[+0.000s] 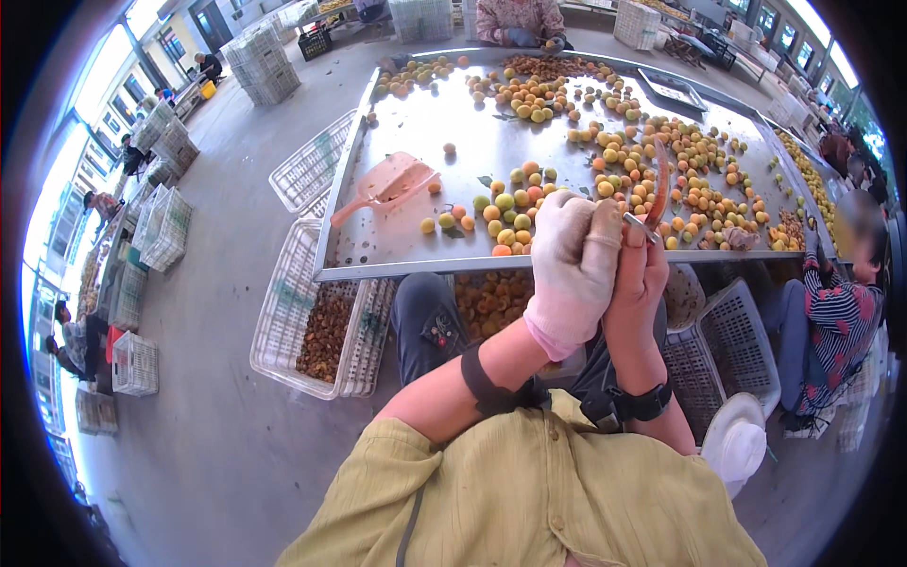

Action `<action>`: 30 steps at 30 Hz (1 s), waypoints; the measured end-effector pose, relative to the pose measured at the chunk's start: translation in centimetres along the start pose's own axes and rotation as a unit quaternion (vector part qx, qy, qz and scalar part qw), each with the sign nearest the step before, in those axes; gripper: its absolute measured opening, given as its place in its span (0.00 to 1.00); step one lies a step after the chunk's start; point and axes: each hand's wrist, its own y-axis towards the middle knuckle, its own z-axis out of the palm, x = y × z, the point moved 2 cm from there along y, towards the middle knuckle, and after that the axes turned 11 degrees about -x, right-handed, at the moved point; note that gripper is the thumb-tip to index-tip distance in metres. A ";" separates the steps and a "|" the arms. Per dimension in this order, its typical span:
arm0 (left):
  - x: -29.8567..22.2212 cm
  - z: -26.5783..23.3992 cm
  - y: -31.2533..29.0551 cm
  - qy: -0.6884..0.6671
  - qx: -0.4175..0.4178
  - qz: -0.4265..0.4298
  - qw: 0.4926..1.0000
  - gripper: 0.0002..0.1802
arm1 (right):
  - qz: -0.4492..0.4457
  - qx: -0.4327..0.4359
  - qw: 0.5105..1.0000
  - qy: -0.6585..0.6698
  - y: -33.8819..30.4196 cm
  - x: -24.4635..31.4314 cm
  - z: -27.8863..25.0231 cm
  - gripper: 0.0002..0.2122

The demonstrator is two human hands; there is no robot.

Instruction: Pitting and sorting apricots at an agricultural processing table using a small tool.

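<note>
Right hand (637,282) at the near edge of the counter (411,132), our bare fingers clenched around the orange tool (661,180)! Our gloved left hand (573,246) curls alongside, its grip hidden; fruit (521,198) lies strewn beyond.

Mustard shirt (510,472); pink-cuffed pale glove (572,250); black wristband (649,403)

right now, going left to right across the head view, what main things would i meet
White crate on the floor, pink scoop, gloved left hand, bare right hand, co-worker's striped top.
</note>
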 end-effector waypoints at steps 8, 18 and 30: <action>0.4 -0.6 1.3 0.133 0.085 0.206 0.966 0.08 | 0.257 0.079 0.918 0.292 -1.0 -2.8 0.8 0.18; -0.7 -1.0 2.9 0.173 0.230 0.315 0.905 0.07 | 0.459 0.089 0.833 0.295 -1.6 -3.2 0.9 0.20; 5.7 -3.5 0.2 -0.280 -0.086 -0.582 0.759 0.41 | 0.514 0.211 0.781 0.285 -0.8 -2.4 1.4 0.23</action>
